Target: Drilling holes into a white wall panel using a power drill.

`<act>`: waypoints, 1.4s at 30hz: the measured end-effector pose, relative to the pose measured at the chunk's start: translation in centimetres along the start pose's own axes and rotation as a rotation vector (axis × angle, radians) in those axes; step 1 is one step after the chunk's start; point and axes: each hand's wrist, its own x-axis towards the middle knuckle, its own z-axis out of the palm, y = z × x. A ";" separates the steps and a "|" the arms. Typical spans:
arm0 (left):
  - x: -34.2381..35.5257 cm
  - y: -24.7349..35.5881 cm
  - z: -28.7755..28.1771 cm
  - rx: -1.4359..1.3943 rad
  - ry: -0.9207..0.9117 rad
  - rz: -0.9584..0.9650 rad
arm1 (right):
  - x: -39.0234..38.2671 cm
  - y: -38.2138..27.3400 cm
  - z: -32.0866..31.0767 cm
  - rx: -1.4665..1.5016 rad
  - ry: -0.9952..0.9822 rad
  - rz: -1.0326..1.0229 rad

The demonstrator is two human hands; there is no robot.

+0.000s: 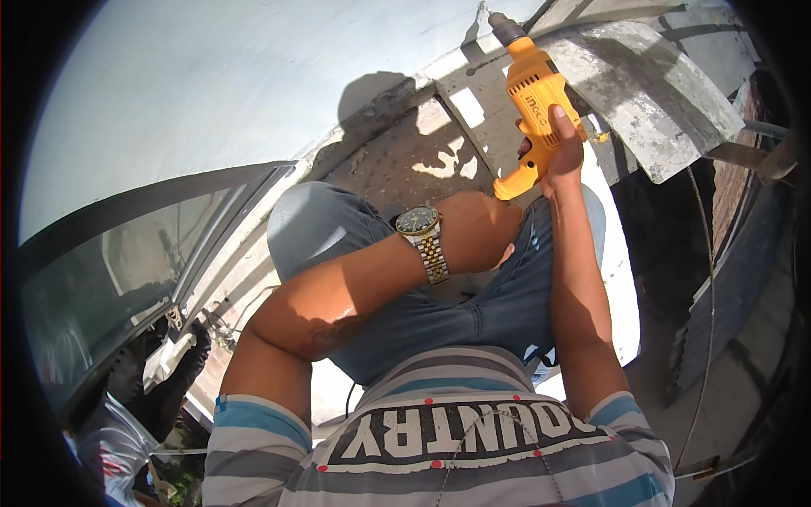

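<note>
My right hand (pixel 564 154) is wrapped round the handle of a yellow power drill (pixel 534 95). The drill points up and away from me, and its dark chuck (pixel 508 29) is close to the edge of the white surface. Whether the bit touches that surface is too small to tell. Below the handle's end, my left hand (pixel 480 230) is closed over my knees, near my right wrist. Its fingers are mostly hidden, so what they hold, if anything, does not show. A silver and gold wristwatch (pixel 420 221) sits on my left wrist.
A broad white surface (pixel 211 93) spans the upper left, above a dark-framed glass pane (pixel 127 258). Right of the drill lies a rough grey slab (pixel 655 89). A thin cable (pixel 708 279) hangs down the right side. White clothing (pixel 118 448) shows at lower left.
</note>
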 end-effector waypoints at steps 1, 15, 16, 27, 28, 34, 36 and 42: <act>-0.1 0.0 -0.2 0.007 -0.035 -0.028 | 0.1 -0.1 0.2 -0.046 0.021 -0.018; -0.4 -1.8 -0.2 0.052 0.009 -0.049 | 1.9 -0.1 1.0 0.050 0.033 -0.167; -0.5 -1.8 -0.3 0.055 -0.011 -0.070 | 1.9 -0.1 1.0 0.050 0.036 -0.167; -0.9 -1.9 -0.8 0.029 -0.034 -0.095 | 2.1 0.1 0.8 -0.038 -0.009 -0.128; -0.9 -1.9 -0.8 0.033 -0.039 -0.099 | 2.2 0.0 0.8 -0.038 -0.010 -0.128; -1.0 -1.8 -1.1 0.047 -0.080 -0.147 | 2.4 0.0 0.8 -0.030 -0.024 -0.107; -1.0 -2.0 -0.8 0.052 -0.072 -0.152 | 2.3 0.0 1.1 -0.010 -0.046 -0.131; -0.4 -1.7 -0.6 0.062 -0.078 -0.176 | 2.8 0.3 0.7 -0.001 -0.064 -0.146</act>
